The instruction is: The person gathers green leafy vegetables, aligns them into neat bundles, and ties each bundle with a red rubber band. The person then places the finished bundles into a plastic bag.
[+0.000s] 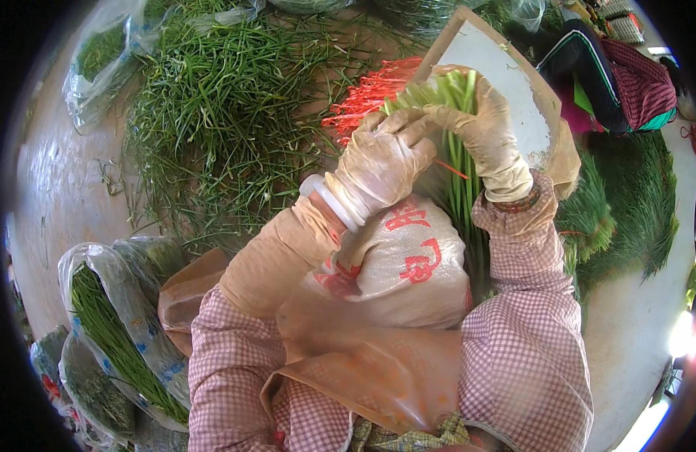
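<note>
My right hand [492, 135], in a pale soiled glove, curls around a bunch of long green stalks [456, 164] near its pale ends. The stalks hang down between my right forearm and a white woven sack [432, 248] bearing red writing. My left hand [384, 155], gloved too, touches the near side of the bunch with its fingers bent. Beside it juts a thin red strip [453, 169]; whether my left fingers pinch the strip is hidden. Just beyond my hands lies a heap of red plastic tie strips [362, 99].
Loose green leaves [229, 107] form a large heap at the left. A white board with a brown edge [494, 68] leans beyond my right hand. Plastic bags of greens [122, 339] stand lower left. Green bundles [624, 209] lie right, near another person [619, 79].
</note>
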Available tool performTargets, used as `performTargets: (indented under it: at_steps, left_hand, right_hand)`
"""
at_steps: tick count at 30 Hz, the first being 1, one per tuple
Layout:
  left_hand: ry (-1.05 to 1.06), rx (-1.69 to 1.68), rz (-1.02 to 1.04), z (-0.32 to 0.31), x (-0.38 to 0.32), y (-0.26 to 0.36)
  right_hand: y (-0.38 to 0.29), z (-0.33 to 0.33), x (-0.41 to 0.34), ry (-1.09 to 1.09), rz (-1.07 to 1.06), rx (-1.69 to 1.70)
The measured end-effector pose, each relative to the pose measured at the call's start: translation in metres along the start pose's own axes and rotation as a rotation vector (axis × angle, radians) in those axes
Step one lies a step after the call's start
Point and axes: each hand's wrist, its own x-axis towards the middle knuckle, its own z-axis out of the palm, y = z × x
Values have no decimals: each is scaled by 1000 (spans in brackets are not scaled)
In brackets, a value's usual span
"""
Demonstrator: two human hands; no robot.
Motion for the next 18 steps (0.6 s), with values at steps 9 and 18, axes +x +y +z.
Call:
performTargets:
  at_steps: [9,18]
  left_hand:
    - [-74,99,-10,-2,0,3]
    - [-161,1,-60,-13,5,7]
  right_hand:
    - [-60,-166,-66,-69,-186,817]
    - [36,-256,77,218,184,-619]
